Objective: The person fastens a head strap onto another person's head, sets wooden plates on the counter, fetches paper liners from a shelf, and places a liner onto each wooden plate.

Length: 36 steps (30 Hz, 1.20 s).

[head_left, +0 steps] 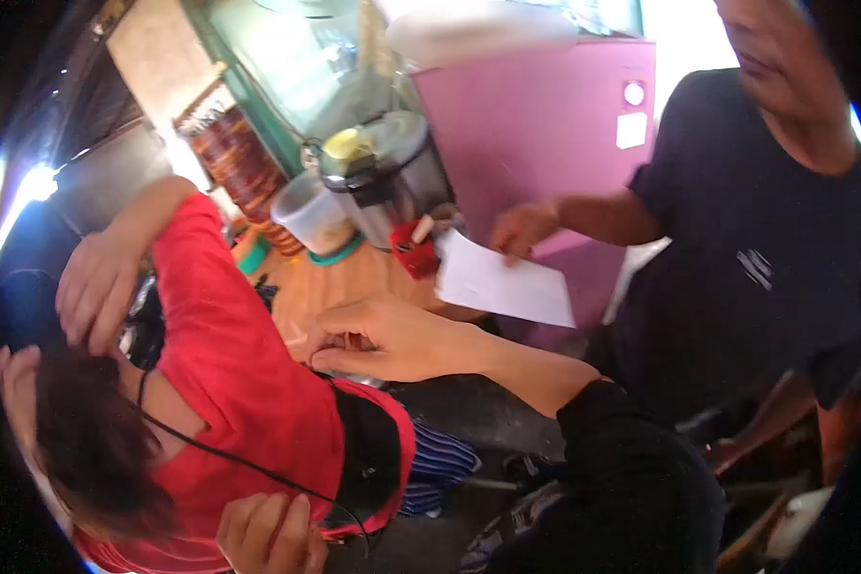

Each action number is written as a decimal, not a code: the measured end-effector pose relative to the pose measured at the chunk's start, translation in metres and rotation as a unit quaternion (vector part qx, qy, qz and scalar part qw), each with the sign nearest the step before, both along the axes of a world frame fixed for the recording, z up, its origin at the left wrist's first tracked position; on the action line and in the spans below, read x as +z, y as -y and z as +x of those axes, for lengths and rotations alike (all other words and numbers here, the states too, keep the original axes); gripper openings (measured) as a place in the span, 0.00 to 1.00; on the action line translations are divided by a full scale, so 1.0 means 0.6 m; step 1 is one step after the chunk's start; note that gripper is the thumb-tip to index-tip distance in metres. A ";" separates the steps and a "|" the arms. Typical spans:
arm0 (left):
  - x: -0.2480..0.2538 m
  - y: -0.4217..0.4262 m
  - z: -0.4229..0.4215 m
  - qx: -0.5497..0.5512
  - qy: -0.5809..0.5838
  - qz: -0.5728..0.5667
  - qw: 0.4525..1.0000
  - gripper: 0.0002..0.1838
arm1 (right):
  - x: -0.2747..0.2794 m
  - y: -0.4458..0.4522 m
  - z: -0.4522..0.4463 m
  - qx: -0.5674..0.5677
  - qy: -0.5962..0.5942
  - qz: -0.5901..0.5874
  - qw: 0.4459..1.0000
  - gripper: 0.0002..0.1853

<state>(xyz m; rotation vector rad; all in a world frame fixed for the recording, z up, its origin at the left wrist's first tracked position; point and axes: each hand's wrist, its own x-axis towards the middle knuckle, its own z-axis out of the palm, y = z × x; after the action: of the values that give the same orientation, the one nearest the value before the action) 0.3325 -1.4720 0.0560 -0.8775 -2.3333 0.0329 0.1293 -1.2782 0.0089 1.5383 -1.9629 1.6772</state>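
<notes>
My right hand (pixel 387 340), reaching in from a black sleeve, is beside the red shirt (pixel 244 354) of a person with their back to me. Its fingers are curled in with the thumb close against them; whatever they hold, if anything, is hidden. At the bottom edge my left hand (pixel 270 536) has bent fingers near that person's lower back. A thin black cable (pixel 249 464) runs from the person's neck down the back and passes by my left fingertips. Whether the fingers grip it is unclear. A black belt-like band (pixel 368 454) wraps the person's waist.
Another person in a dark shirt (pixel 737 249) on the right holds a white sheet of paper (pixel 507 282). Behind are a wooden table (pixel 320 292), a large cooker (pixel 402 158), a clear tub (pixel 311 210), a red container (pixel 414 253) and a pink cabinet (pixel 536 134).
</notes>
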 end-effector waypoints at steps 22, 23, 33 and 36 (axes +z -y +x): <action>-0.055 -0.053 0.243 -0.054 -0.056 0.208 0.975 0.11 | 0.009 -0.118 0.369 -0.060 -0.025 0.041 0.997 0.04; -0.055 -0.055 0.251 -0.027 -0.067 0.206 0.976 0.11 | 0.014 -0.127 0.374 -0.058 -0.018 0.060 0.996 0.04; -0.025 -0.118 0.285 -0.036 -0.067 0.134 0.988 0.09 | 0.070 -0.244 0.409 -0.070 -0.094 0.068 0.991 0.04; -0.002 -0.170 0.263 -0.054 -0.077 0.137 0.986 0.10 | 0.090 -0.292 0.407 -0.136 -0.151 0.038 0.978 0.06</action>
<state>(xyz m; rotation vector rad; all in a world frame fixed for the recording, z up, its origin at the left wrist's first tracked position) 0.4905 -1.3701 0.0550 -0.8290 -2.0811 -0.2516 0.3736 -1.1029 0.0629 1.3756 -1.9842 1.1976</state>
